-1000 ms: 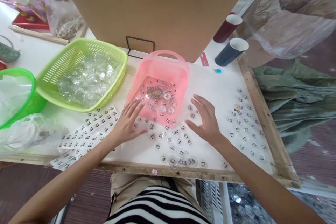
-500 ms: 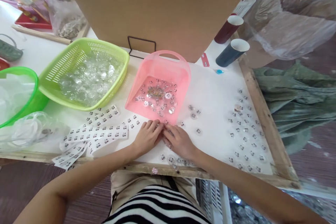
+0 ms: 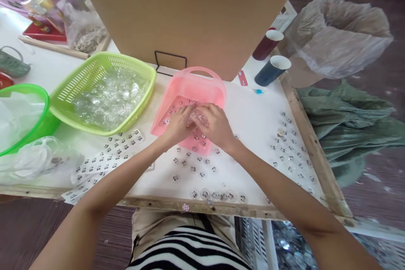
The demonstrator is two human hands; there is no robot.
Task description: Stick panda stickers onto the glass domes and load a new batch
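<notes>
My left hand [image 3: 179,125] and my right hand [image 3: 217,125] are cupped together inside a pink scoop-shaped tray [image 3: 196,81]. Between them is a bunch of small clear plastic discs [image 3: 198,119], gripped from both sides. Some fingertips are hidden by the bunch and the hands themselves. More discs with little panda pictures lie on the tray's floor. Loose panda discs [image 3: 193,168] are scattered on the white table before the tray's front lip, with a row along the wooden edge. Sheets of panda stickers [image 3: 106,157] lie left of the tray, partly under my left forearm.
A yellow-green basket [image 3: 148,86] of clear discs and a green basin [image 3: 47,101] stand left. Behind the tray rises a large cardboard box [image 3: 190,17]. Two tubes, one dark blue [image 3: 268,71], stand back right; more panda discs [image 3: 289,147] lie along the right side.
Both hands have moved forward from the tray's front lip into the tray and closed around a bunch of discs. Loose discs before the lip have come into view.
</notes>
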